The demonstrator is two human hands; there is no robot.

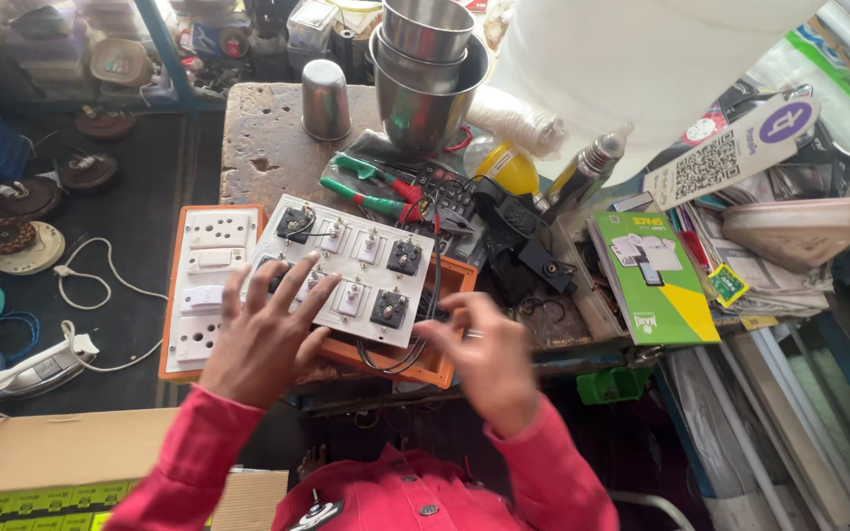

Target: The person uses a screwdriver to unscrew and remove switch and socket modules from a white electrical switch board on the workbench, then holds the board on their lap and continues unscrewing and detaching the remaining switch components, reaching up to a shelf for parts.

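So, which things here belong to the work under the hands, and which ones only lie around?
In hand:
- white switch panel, under the left hand
- orange box below the panel
- black cables, next to the blurred right hand

Lying about:
- second switchboard
- green-handled pliers
- steel bowls
- steel cup
- green booklet
- yellow funnel

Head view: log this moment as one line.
left hand: flat on white switch plate | right hand: blurred, by black cable | orange box beneath
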